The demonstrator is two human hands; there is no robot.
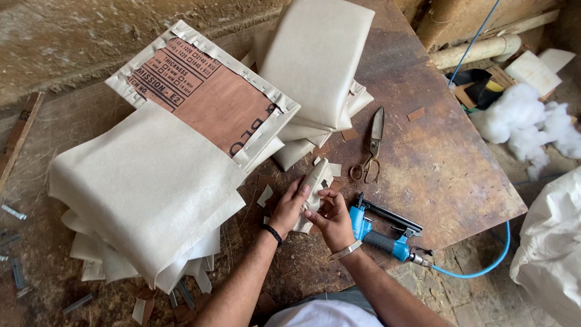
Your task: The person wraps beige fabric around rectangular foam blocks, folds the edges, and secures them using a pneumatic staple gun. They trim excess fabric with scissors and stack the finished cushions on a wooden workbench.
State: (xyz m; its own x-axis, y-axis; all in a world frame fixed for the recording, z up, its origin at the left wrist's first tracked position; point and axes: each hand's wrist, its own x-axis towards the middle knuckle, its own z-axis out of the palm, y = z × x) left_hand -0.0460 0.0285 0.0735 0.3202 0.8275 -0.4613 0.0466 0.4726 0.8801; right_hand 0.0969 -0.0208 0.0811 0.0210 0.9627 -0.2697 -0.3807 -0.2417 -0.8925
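Head cam: both hands, left hand (289,208) & right hand (330,219), clasp a small cream fabric-wrapped piece (314,184) on the workbench (436,163) beside the blue pneumatic stapler (382,233); best keep fabric taut, thumbs pressing folds flat.

A worn brown desk (436,163) filled the middle of the frame, a rough dusty wall (91,36) stood upper left, and a debris-strewn floor (36,266) lay lower left.
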